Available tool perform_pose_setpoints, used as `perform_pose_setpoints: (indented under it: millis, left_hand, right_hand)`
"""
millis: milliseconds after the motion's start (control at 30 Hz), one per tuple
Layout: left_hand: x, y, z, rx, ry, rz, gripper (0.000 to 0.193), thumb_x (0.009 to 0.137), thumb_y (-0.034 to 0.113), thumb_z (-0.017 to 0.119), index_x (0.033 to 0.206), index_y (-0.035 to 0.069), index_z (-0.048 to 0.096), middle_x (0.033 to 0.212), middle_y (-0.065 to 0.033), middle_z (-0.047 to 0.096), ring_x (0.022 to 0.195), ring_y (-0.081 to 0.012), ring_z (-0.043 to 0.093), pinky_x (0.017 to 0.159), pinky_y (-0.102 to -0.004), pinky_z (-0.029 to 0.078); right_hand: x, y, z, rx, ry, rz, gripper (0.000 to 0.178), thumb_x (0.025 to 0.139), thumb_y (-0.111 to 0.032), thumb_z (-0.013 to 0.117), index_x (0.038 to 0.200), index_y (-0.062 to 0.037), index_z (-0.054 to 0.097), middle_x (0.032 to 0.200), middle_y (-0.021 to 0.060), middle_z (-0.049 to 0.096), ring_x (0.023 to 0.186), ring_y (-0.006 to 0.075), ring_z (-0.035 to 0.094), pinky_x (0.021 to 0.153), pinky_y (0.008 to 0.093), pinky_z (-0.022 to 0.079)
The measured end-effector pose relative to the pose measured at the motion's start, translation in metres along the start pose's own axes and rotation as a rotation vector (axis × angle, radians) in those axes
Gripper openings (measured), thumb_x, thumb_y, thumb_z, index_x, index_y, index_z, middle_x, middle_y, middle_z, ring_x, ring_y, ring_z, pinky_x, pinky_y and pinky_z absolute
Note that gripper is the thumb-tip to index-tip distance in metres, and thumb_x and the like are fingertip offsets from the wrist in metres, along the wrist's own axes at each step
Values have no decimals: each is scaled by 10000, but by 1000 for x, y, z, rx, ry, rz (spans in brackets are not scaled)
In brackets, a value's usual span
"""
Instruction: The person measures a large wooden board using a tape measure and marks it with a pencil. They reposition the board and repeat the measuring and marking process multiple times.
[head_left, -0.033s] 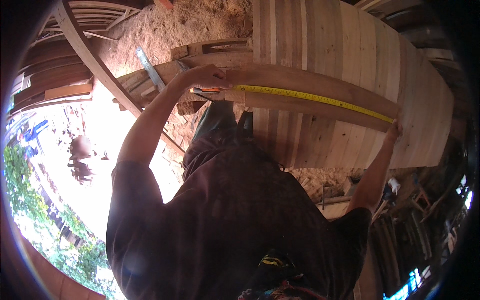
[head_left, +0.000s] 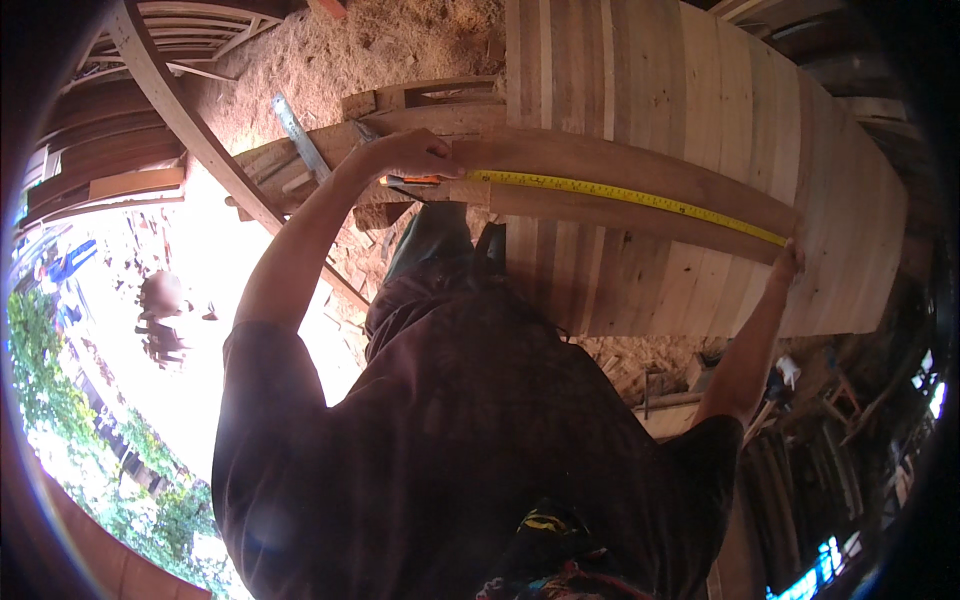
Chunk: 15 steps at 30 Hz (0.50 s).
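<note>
A yellow tape measure is stretched along a long, reddish-brown wooden board. My left hand is curled at the tape's left end, gripping the tape measure there. Just below that hand shows an orange and grey piece, partly covered. At the board's right end, my right hand pinches the other end of the tape; its fingertips are small and partly hidden. The board rests across a wide panel of joined wooden strips.
Wood shavings cover the floor beyond. A metal straightedge lies at the left beside a long curved timber. Stacked boards stand farther left. A person, blurred, is in the bright area. Tools lie at the right.
</note>
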<state>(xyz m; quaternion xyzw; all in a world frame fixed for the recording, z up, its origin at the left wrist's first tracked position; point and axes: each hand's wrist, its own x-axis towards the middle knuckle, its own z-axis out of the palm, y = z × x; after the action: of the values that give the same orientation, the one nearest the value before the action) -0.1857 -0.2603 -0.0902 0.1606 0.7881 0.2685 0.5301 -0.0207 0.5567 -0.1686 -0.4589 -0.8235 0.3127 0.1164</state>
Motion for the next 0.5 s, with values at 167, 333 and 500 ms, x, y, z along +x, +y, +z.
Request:
perform_pose_setpoints:
  millis: [167, 333, 500]
  left_hand:
    - [1, 3, -5, -4, -11, -11, 541, 901, 571, 725, 947, 34, 777, 742, -53, 677, 699, -143, 591, 663, -355, 476]
    - [-3, 2, -1, -44, 15, -48, 552, 873, 583, 741, 934, 36, 774, 745, -56, 684, 707, -153, 607, 677, -355, 490]
    - [15, -6, -5, -11, -31, -8, 545, 871, 581, 744, 940, 41, 775, 737, -51, 680, 698, -148, 600, 665, -351, 487]
  right_hand:
    - [7, 4, -7, -73, -3, 41, 549, 1013, -398, 629, 1323, 49, 561, 1269, 168, 634, 1165, 270, 583, 1037, 378, 433]
    - [-13, -26, 17, -185, 12, 23, 437, 1025, -361, 624, 1226, 26, 616, 1160, 139, 665, 1088, 250, 604, 996, 361, 445]
    - [2, 14, -12, 12, 96, -79, 439, 1018, -378, 627, 1172, 33, 615, 1131, 137, 658, 1057, 246, 595, 970, 361, 446]
